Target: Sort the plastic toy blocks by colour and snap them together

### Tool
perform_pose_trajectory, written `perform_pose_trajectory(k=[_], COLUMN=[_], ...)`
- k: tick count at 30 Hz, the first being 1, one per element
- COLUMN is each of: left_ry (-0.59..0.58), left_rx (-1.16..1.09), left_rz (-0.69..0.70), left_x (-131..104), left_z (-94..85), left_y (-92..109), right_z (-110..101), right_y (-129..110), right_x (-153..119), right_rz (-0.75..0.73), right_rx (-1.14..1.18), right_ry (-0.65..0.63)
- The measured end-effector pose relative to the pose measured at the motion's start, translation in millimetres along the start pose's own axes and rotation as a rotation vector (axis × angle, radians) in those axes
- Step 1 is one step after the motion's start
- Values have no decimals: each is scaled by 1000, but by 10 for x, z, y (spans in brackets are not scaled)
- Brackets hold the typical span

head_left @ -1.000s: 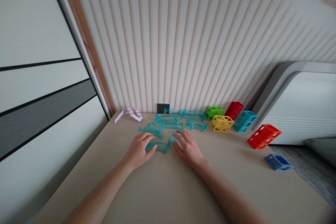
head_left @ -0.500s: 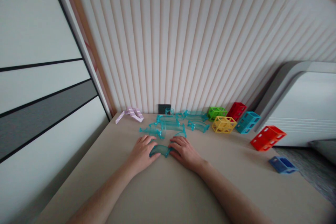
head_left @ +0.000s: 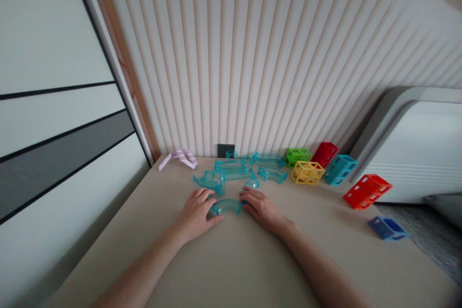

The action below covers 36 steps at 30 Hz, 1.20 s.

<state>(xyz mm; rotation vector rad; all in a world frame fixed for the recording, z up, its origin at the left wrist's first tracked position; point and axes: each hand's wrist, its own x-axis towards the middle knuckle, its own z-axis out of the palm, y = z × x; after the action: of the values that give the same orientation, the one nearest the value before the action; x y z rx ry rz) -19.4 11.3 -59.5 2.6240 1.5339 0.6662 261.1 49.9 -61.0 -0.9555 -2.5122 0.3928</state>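
A clear teal curved tube piece [head_left: 228, 206] lies on the table between my hands, bowed away from me. My left hand [head_left: 197, 212] is around its left end, thumb spread from the fingers and apart from the tube. At the right end, my right hand [head_left: 260, 208] has its fingertips and thumb closed on the rim. Just beyond my right fingers sits another short clear teal bent piece [head_left: 251, 184], partly covered by them. A teal piece with a flared end [head_left: 209, 180] lies beyond my left fingers.
Several clear teal tubes [head_left: 234, 173] lie toward the ribbed wall [head_left: 224, 57]. A pale purple striped piece [head_left: 184, 156] is at back left. Frame blocks stand right: green [head_left: 298, 155], yellow [head_left: 307, 173], dark red [head_left: 325, 155], teal [head_left: 340, 169], red [head_left: 366, 191], blue [head_left: 388, 228].
The curved tube has shifted right and turned so its arch faces away. My right hand has moved slightly right, and my left thumb has come off the tube. Pieces behind have shifted.
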Motion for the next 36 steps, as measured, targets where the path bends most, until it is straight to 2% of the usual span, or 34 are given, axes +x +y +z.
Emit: perform_pose_trajectory(k=[12,26,36], left_ry=[5,26,181], left_rx=[-4,-48,-140], left_rz=[39,11,-30], left_x=[-16,16,22], left_z=[78,9,4], left_y=[-54,-26,26], right_z=[-12,7,-134], right_y=[-8,23,-96], right_x=[-22,-33,-46], right_rz=[30,101,-65], right_rx=[57,-21,-50], right_ry=[8,76,60])
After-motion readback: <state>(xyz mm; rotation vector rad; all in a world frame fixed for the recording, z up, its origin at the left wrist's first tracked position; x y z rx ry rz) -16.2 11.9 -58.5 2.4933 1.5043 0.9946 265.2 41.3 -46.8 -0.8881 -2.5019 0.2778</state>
